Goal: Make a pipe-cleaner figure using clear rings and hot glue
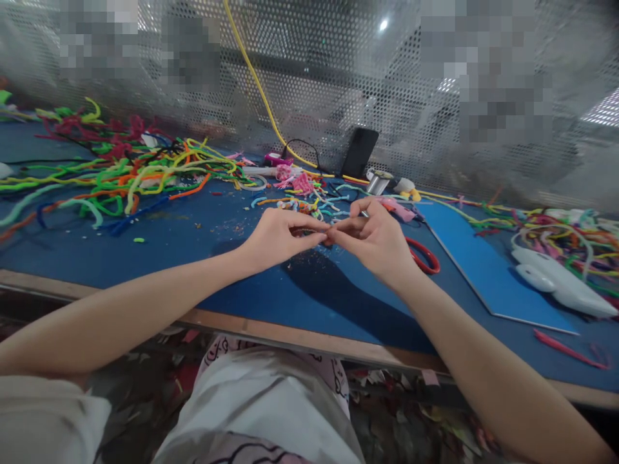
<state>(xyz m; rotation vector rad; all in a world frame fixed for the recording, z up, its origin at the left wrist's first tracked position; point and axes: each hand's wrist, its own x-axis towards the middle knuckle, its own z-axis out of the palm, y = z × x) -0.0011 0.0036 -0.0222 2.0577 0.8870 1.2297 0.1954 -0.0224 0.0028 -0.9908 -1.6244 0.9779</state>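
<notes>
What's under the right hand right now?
A red loop on the blue table shows past the right hand; any hidden part of it, and anything directly beneath, is covered.

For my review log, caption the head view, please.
Both hands meet over a blue tabletop, with colourful strands heaped towards the left.

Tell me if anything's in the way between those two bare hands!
Nothing visible blocks them: the bare left hand and bare right hand appear to meet at the fingertips above the dark blue tabletop. Any piece pinched there is too hidden to tell. The curved red loop lies off to one side.
</notes>
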